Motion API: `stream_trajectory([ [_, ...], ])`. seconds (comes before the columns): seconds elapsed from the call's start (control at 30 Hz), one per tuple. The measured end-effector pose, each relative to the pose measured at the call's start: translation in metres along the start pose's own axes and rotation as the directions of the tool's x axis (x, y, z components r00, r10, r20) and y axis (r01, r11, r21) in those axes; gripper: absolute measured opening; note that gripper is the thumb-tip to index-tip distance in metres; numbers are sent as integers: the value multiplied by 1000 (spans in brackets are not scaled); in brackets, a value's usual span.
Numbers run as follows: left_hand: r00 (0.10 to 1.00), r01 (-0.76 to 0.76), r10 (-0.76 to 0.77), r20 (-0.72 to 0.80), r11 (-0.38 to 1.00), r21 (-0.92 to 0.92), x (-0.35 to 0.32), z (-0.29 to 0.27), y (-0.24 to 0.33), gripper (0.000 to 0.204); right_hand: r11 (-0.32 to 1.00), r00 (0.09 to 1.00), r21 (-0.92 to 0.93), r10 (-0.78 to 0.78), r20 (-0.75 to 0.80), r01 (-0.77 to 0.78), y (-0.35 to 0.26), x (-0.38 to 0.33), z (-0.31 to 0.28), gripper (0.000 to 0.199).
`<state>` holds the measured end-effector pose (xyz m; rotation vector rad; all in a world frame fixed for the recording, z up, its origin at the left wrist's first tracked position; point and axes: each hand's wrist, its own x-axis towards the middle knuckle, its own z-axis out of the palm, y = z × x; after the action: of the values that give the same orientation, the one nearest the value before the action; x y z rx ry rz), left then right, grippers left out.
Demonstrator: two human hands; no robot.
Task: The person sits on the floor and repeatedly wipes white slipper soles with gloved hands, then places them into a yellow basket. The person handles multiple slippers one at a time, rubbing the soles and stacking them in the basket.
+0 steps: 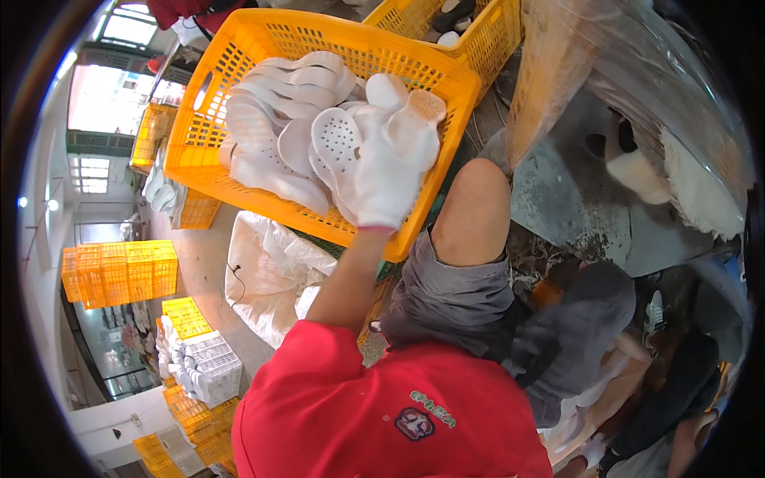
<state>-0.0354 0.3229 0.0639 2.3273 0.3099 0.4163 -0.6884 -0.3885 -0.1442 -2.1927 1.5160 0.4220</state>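
My left hand (388, 179), in a white knit glove with a pink cuff, reaches into a yellow plastic crate (311, 30). It is closed round white shoe soles; a sole with small round holes (336, 137) shows at its thumb side. Another sole, with a tan dotted end (426, 106), lies at its far side. More curved white soles (307, 78) are stacked around it in the crate. Low on the right, a white-gloved hand (594, 451) at the end of a bare forearm appears to be my right hand; its fingers are too small and blurred to read.
A second yellow crate (494, 40) stands behind the first. An open white sack (263, 275) lies left of my knee. Clear plastic sheeting (562, 48) hangs at the right. People sit close on my right, one in dark clothing (582, 327). Stacked yellow crates (119, 271) stand far left.
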Motion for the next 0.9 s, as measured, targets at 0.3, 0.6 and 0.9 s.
stream_trajectory([
  [0.3,708,663,-245,662,-90,-743,-26,4,-37,43,543,687,479,-700,-196,690,-491,-197,-10,46],
  [0.6,-5,963,250,968,263,-63,-177,45,93,57,328,835,913,-549,-24,241,-586,-258,-44,42],
  [0.9,204,977,185,961,20,-211,-184,181,207,42,623,796,501,-408,-447,600,-519,-295,-51,62],
])
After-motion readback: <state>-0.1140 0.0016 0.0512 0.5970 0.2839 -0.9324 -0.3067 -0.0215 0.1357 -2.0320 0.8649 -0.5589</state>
